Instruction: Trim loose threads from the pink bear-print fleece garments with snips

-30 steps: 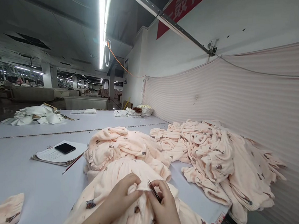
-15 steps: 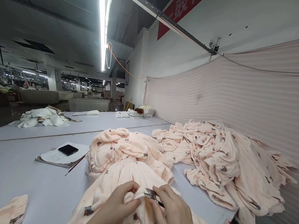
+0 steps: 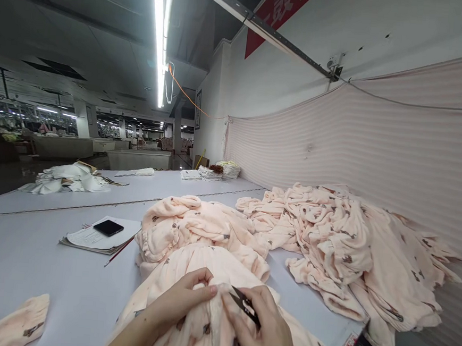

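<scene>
A pale pink plush garment (image 3: 192, 258) with small brown animal prints lies gathered in front of me at the table's near side. My left hand (image 3: 189, 297) pinches a fold of it between thumb and fingers. My right hand (image 3: 261, 324) grips a pair of thread snips (image 3: 246, 306), dark-handled, with the blades pointing up and left at the fabric close to my left fingertips. Whether the blades touch the cloth or a thread I cannot tell. Behind it, more of the same pink cloth (image 3: 203, 219) is bunched up.
A big heap of pink garments (image 3: 330, 239) covers the right side of the table (image 3: 98, 285). A black phone (image 3: 109, 228) rests on papers (image 3: 90, 239), beside a pencil (image 3: 118, 253). White cloth (image 3: 70, 179) lies far left, folded white stacks (image 3: 210, 173) at the back.
Both hands have risen slightly with the pinched fold. The snips have turned in my right hand, showing more of their dark handle. The view has shifted a little.
</scene>
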`<state>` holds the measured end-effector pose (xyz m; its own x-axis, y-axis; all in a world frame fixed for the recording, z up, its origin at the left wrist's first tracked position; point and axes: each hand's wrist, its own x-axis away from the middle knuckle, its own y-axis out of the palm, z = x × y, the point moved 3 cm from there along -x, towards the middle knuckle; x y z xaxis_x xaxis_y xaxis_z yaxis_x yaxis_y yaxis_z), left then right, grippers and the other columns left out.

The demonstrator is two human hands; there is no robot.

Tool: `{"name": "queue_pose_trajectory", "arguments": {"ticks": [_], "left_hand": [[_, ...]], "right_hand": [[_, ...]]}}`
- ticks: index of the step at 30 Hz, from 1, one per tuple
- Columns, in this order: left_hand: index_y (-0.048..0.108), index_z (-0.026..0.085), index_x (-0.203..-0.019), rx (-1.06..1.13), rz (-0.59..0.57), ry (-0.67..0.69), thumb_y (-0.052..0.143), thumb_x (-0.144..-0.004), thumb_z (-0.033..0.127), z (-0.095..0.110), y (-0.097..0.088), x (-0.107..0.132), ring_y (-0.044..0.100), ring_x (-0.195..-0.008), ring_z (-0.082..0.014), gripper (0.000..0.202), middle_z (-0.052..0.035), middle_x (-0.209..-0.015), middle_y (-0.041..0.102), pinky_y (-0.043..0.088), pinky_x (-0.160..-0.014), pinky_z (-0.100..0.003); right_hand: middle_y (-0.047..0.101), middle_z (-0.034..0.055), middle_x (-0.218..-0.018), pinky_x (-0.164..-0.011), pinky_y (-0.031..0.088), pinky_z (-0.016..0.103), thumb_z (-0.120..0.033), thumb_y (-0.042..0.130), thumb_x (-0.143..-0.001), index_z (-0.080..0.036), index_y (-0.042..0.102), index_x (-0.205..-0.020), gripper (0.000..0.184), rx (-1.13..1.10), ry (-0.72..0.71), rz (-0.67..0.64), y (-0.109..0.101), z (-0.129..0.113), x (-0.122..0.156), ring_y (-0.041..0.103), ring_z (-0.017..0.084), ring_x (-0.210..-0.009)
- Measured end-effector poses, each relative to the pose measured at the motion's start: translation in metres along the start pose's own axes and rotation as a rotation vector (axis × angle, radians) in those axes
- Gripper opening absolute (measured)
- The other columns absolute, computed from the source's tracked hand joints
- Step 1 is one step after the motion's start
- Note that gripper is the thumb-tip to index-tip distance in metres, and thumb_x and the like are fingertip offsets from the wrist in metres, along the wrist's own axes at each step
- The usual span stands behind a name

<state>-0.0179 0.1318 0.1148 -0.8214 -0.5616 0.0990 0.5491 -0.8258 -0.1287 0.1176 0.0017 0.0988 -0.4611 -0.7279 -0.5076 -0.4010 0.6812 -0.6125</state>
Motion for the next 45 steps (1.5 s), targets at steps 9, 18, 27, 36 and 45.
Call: {"name": "queue_pose_trajectory", "arguments": {"ticks": [9,18,27,36,45], "left_hand": [[0.047,0.024,-0.075,-0.069,0.045,-0.115,0.06,-0.073,0.048,0.0,0.001,-0.011,0.028,-0.038,-0.0069,0.027,0.0103,-0.048,0.037,0.011,-0.029,-0.015],[0.048,0.022,-0.077,0.099,-0.072,-0.063,0.072,-0.061,0.041,0.002,0.007,-0.006,0.049,-0.053,-0.0086,0.035,0.0067,-0.066,0.055,0.037,-0.046,-0.016],[0.054,0.017,-0.077,-0.128,-0.037,0.132,0.065,-0.064,0.024,0.004,0.013,0.003,0.044,-0.074,-0.0133,0.018,0.0054,-0.072,0.047,0.037,-0.069,-0.021],[0.049,0.018,-0.075,-0.176,-0.025,0.099,0.063,-0.065,0.024,0.001,0.016,-0.001,0.039,-0.072,-0.0128,0.018,0.0062,-0.07,0.041,0.035,-0.067,-0.022],[0.052,0.018,-0.078,-0.208,-0.046,0.219,0.062,-0.07,0.03,0.002,0.019,0.004,0.045,-0.079,-0.0156,0.017,0.0029,-0.08,0.047,0.036,-0.073,-0.024]], "right_hand": [[0.068,0.0053,-0.084,-0.058,0.041,0.03,-0.032,0.035,-0.094,-0.022,0.06,-0.111,0.031,0.458,-0.491,0.114,0.021,-0.003,0.028,0.06,0.021,-0.066],[0.068,0.0047,-0.1,-0.07,0.052,0.025,-0.049,0.059,-0.081,-0.027,0.063,-0.113,0.039,-0.243,0.066,0.145,0.014,0.03,0.002,0.066,0.02,-0.086],[0.064,0.0028,-0.093,-0.065,0.049,0.027,-0.039,0.063,-0.075,-0.023,0.065,-0.095,0.025,-0.268,0.027,-0.111,-0.004,0.014,-0.007,0.064,0.019,-0.076],[0.064,0.0015,-0.088,-0.063,0.046,0.029,-0.026,0.048,-0.087,-0.029,0.065,-0.097,0.02,0.283,-0.207,-0.081,-0.005,-0.011,0.001,0.064,0.02,-0.072],[0.062,0.0008,-0.081,-0.074,0.045,0.026,-0.038,0.064,-0.076,-0.017,0.063,-0.085,0.022,-0.769,0.265,-0.432,0.008,0.026,-0.019,0.06,0.019,-0.083]]}}
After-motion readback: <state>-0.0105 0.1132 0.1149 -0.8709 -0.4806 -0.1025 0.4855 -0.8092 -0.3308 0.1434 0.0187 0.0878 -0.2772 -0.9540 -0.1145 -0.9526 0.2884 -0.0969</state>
